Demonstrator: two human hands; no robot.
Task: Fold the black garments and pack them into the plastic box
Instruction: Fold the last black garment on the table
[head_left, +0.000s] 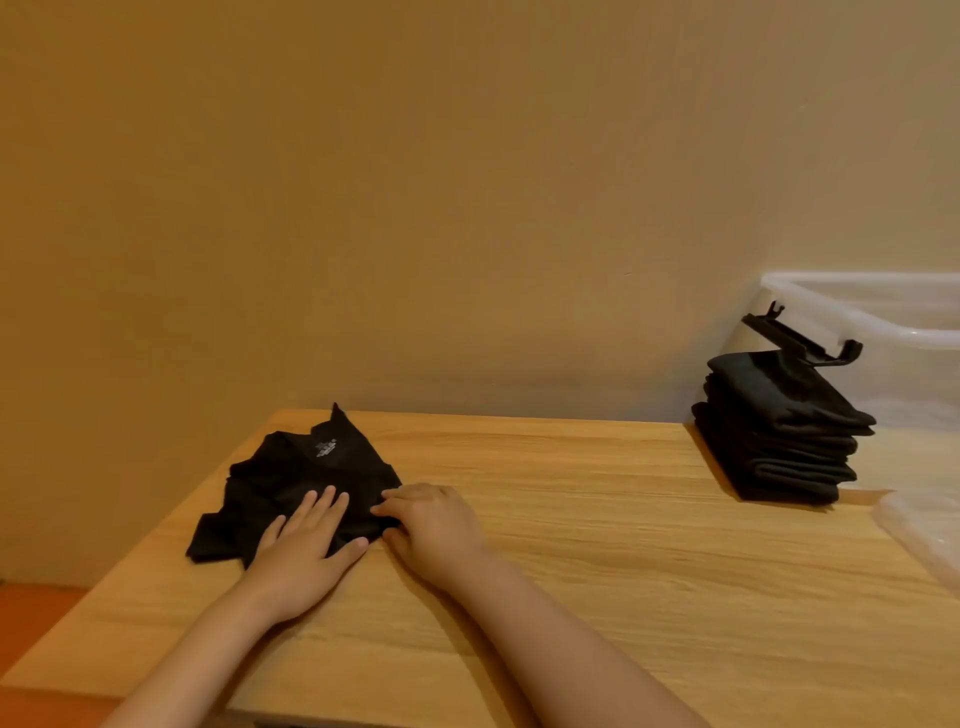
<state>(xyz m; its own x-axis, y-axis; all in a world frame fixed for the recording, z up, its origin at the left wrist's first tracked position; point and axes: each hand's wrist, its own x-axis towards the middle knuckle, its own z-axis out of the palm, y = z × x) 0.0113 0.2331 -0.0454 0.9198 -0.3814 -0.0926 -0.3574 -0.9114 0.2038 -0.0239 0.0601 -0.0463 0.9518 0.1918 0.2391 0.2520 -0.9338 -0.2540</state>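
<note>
Now you are pressing your left hand (306, 545) flat on the black shirt (311, 467), right hand (434, 525) pinching its right edge, wooden tabletop (571, 519) stretching rightward to the folded stack (779, 441).

Matt cloth garment (311, 467), wood-grain table (571, 545)

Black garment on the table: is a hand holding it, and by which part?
The right hand pinches the black garment at its near right edge. The left hand only presses flat on top of it.

Black garment (306, 473), black stack (779, 441); light wood-grain table (571, 519); tan wall (415, 182).
</note>
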